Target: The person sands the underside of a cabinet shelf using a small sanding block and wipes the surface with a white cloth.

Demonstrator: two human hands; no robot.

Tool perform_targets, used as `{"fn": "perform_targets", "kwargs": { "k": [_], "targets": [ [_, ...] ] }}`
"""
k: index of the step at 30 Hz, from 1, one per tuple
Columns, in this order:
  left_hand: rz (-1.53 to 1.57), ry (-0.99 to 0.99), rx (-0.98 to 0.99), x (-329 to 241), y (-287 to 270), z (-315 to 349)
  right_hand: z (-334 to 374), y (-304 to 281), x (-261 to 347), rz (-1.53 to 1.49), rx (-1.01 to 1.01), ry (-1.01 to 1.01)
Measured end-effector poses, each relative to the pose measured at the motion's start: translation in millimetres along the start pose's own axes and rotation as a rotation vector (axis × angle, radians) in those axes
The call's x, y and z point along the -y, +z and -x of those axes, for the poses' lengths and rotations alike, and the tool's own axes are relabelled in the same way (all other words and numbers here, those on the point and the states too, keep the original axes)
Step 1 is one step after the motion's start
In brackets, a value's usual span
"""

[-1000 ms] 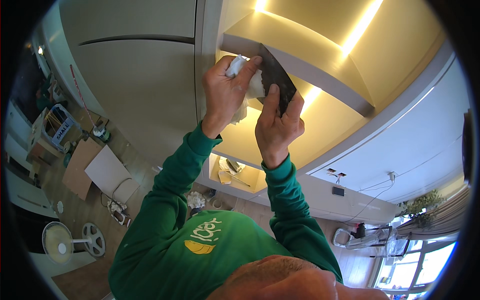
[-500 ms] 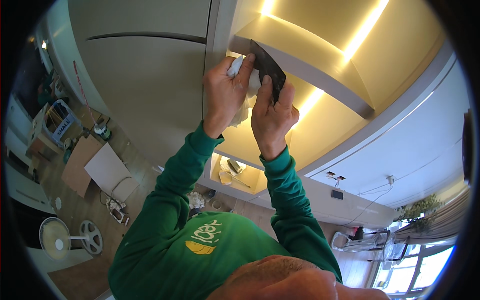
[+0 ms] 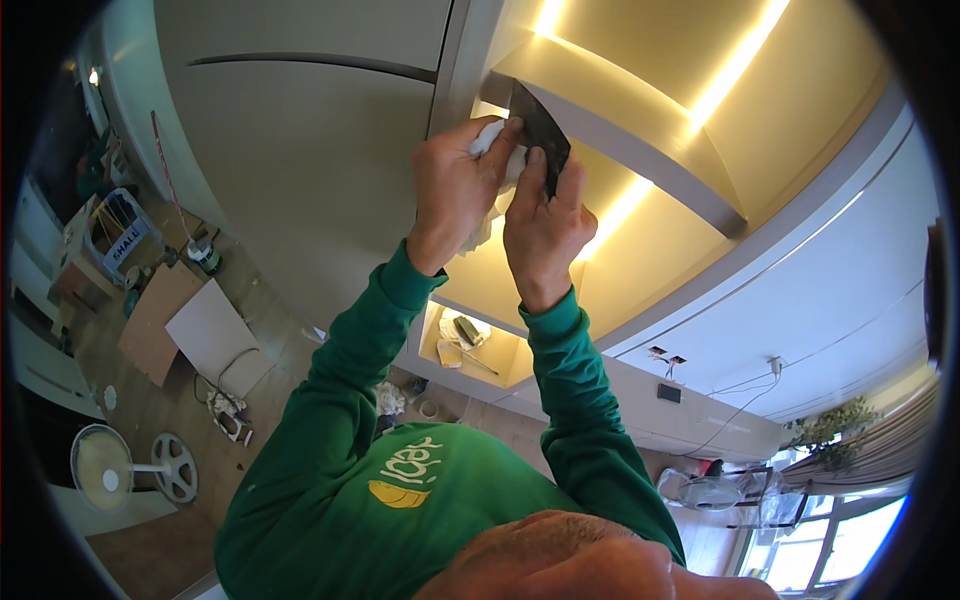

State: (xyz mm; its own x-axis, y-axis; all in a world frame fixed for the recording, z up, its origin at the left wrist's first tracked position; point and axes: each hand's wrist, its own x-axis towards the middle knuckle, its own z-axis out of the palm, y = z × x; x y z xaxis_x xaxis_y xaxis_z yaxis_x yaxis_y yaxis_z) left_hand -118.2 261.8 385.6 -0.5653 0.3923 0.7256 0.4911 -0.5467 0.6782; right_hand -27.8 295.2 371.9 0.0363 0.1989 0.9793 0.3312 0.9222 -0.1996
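Observation:
Both my hands are raised in front of a lit shelf unit, close together near the upright between a cabinet door and the shelves. My right hand pinches a thin dark flat plate, like a scraper blade, with the thumb on its face. My left hand is closed round a crumpled white cloth, and its thumb rests against the plate's left edge. The plate's upper end lies over the left end of the shelf's front edge; whether it touches cannot be told. The left hand's other fingers are mostly hidden.
The cabinet door fills the left side. Below my hands, a lit niche holds a block and a thin stick. Boards, a fan and a bucket stand at left. A white panel with hanging cables is at right.
The shelf unit and cabinet door have shifted slightly right in view. My left hand has tilted a little, and the plate sits slightly lower. Both grips stay the same.

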Motion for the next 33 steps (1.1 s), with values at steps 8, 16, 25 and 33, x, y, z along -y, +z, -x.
{"fn": "perform_targets", "kwargs": {
  "k": [8, 16, 25, 33],
  "targets": [
    [-0.035, -0.009, 0.004, 4, -4, -5, -2, 0, 8, 0.041, 0.101, 0.041],
    [-0.040, -0.014, 0.004, 11, -7, -6, -5, 2, 11, 0.054, 0.073, 0.004],
    [-0.042, -0.036, 0.021, 8, -9, -7, -5, 6, 14, 0.048, 0.075, 0.030],
    [-0.051, -0.019, 0.000, 2, -9, -7, -3, 9, 12, 0.019, 0.044, 0.051]
  ]
}}
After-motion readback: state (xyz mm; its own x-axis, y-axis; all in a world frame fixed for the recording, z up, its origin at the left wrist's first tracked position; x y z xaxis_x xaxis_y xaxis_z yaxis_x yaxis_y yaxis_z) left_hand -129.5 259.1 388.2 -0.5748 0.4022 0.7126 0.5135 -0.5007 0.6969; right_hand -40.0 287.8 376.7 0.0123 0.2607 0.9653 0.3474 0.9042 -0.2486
